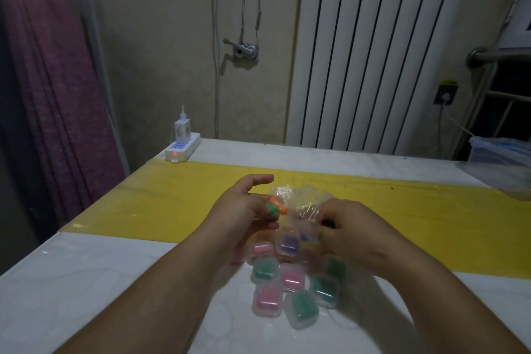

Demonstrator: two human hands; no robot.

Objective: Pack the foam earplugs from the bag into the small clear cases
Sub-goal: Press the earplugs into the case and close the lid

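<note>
A crumpled clear plastic bag (301, 198) lies on the table between my hands. My left hand (244, 213) holds a green earplug (271, 208) and an orange earplug (277, 202) at the bag's left edge. My right hand (350, 227) pinches the bag's right side, and something dark green shows by its fingers. Several small clear cases (293, 276) sit clustered below the hands, holding pink, green and purple earplugs; the upper ones are partly hidden by my hands and the bag.
The table (115, 282) is white with a yellow band (172, 201) across it. A white power strip (182, 146) with a charger sits at the far left corner. A clear plastic container (500, 164) stands at the right edge. A radiator and wall lie behind.
</note>
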